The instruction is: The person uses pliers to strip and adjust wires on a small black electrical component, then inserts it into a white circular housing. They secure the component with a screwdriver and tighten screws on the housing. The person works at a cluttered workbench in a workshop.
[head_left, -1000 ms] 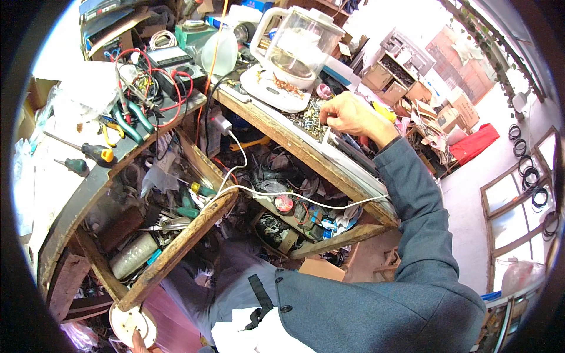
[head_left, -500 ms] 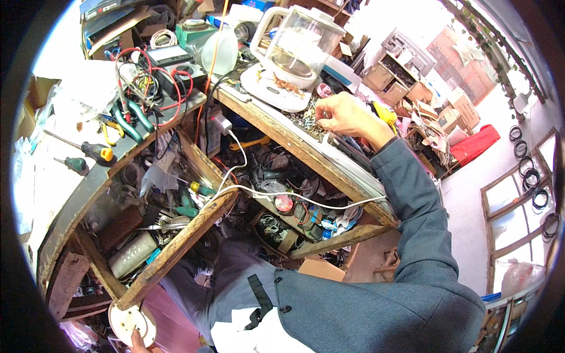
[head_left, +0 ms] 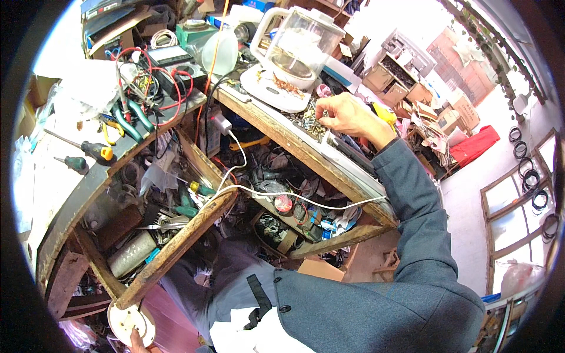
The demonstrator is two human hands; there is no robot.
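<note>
At the lower left, my left hand (head_left: pixel 139 343) grips the edge of a round cream-white plastic disc (head_left: pixel 120 331) with a raised centre; only a finger or thumb and a bit of the hand show. My right hand (head_left: pixel 348 117) reaches to the bench and dips its bent, closed fingertips into a pile of small screws and metal bits (head_left: pixel 307 120). Whatever is between those fingertips is too small to make out. Just left of this hand stands a glass kettle (head_left: pixel 306 44) on its white base (head_left: pixel 265 94), where copper-coloured scraps lie.
A worn wooden bench frame (head_left: pixel 182 250) runs between me and crammed lower shelves. On the left bench lie screwdrivers (head_left: pixel 97 152), teal-handled pliers (head_left: pixel 128 126) and red test leads (head_left: pixel 170 73). A white cable (head_left: pixel 282 193) hangs across the gap. Cardboard boxes (head_left: pixel 379 76) are piled beyond my right hand.
Almost nothing differs. The white disc in my left hand has shifted very slightly; my right hand stays at the screw pile.
</note>
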